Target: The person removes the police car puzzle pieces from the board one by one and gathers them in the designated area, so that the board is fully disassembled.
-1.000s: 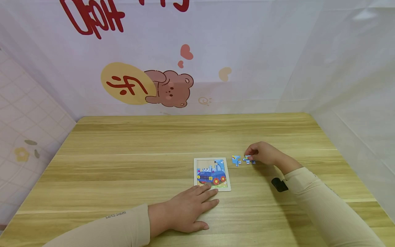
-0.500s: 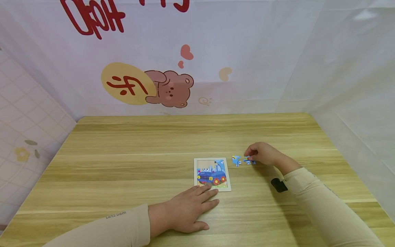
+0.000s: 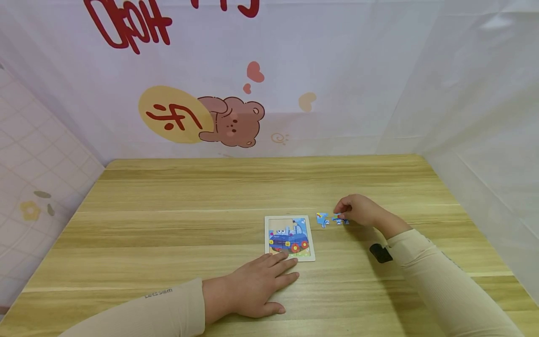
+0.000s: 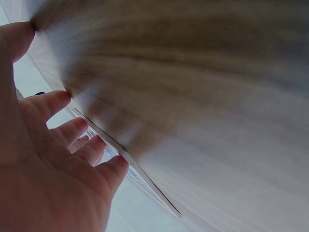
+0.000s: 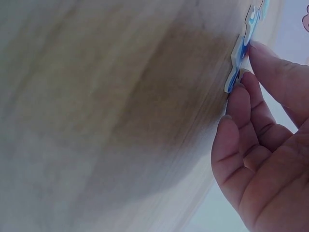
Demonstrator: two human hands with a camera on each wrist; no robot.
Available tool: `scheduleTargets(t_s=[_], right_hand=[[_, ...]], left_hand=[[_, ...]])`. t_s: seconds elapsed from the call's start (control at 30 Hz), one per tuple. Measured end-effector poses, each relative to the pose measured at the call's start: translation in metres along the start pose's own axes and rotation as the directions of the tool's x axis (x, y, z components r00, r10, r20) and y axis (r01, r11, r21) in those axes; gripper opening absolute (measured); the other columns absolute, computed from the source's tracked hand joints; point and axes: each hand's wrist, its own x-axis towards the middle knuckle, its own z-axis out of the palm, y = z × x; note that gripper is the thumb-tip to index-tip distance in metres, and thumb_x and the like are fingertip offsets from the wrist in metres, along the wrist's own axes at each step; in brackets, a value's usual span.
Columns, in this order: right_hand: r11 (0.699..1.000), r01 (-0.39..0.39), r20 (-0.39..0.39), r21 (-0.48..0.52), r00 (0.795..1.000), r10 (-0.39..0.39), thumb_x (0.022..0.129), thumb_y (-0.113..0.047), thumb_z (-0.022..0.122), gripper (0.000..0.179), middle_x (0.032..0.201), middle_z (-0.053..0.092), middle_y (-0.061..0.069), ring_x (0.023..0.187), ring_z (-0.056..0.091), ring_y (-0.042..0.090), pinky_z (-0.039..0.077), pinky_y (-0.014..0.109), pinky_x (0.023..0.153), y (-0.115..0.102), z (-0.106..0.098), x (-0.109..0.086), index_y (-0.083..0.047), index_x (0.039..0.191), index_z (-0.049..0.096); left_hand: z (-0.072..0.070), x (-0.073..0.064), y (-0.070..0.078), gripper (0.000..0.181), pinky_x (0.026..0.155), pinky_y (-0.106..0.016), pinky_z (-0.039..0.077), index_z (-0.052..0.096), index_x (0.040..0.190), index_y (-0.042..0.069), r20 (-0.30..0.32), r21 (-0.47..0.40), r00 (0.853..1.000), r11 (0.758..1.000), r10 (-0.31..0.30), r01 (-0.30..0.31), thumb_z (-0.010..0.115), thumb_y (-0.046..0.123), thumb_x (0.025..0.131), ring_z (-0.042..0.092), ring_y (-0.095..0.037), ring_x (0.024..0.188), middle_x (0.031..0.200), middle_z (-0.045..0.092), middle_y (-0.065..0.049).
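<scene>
My left hand (image 3: 258, 284) lies flat with fingers spread, its fingertips resting on the near edge of a white-framed jigsaw puzzle (image 3: 310, 248). The left wrist view shows those fingertips (image 4: 118, 166) at the frame's rim. A blue car fills most of the picture; bare board shows at its upper left. To the right of the frame, my right hand (image 3: 360, 209) pinches a blue jigsaw piece (image 3: 338, 220) at the tabletop. In the right wrist view the thumb (image 5: 265, 55) is on the piece and the fingers are curled at its side. Another loose jigsaw piece (image 3: 322, 219) lies between it and the frame.
The wood-grain table (image 3: 189, 201) carries the puzzle and pieces. White cloth with a printed bear (image 3: 236, 122) stands behind the table, and more cloth flanks both sides. A black object (image 3: 381, 253) shows beside the right sleeve cuff.
</scene>
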Motion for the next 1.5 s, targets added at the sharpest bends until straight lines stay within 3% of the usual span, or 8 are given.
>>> scheduleTargets(t_s=[0.4,0.63,1.1,1.5], right_hand=[[0.999,-0.033,-0.151,0.037,0.988,0.038,0.092,-0.004,0.060,0.022,0.104,0.061,0.015,0.094,0.057,0.028,0.048,0.043,0.081,-0.022,0.006,-0.001,0.002,0.112,0.065],[0.998,-0.008,-0.156,0.065,0.988,0.018,0.091,-0.008,0.064,0.027,0.117,0.059,0.019,0.104,0.057,0.033,0.049,0.046,0.086,-0.044,0.021,0.004,0.002,0.117,0.064],[0.998,0.062,-0.125,0.025,0.990,-0.058,0.088,-0.008,0.068,0.029,0.117,0.060,0.014,0.102,0.058,0.029,0.047,0.046,0.090,-0.065,0.042,0.009,0.000,0.116,0.064],[1.000,-0.001,-0.080,-0.016,0.997,-0.001,0.086,-0.012,0.072,0.030,0.113,0.060,0.009,0.096,0.056,0.023,0.048,0.042,0.088,-0.078,0.051,0.012,-0.004,0.115,0.067]], left_hand=[[-0.002,0.000,0.000,0.064,0.110,-0.038,0.032,0.039,0.149,0.019,0.026,-0.003,1.000,1.000,-0.007,0.007,0.041,0.057,0.097,0.024,-0.026,0.144,0.155,0.032,-0.005],[-0.001,0.000,0.000,0.064,0.110,-0.038,0.033,0.039,0.149,0.019,0.019,-0.011,1.000,1.000,-0.004,0.004,0.040,0.057,0.097,0.023,-0.027,0.145,0.156,0.031,-0.005],[-0.002,0.000,0.000,0.065,0.110,-0.038,0.034,0.040,0.148,0.020,0.013,0.009,1.000,1.000,-0.007,0.007,0.040,0.058,0.096,0.025,-0.027,0.144,0.155,0.032,-0.005],[-0.002,0.000,0.000,0.065,0.111,-0.038,0.032,0.038,0.149,0.020,0.038,-0.007,0.999,1.000,-0.007,0.007,0.039,0.058,0.097,0.024,-0.027,0.145,0.156,0.031,-0.005]])
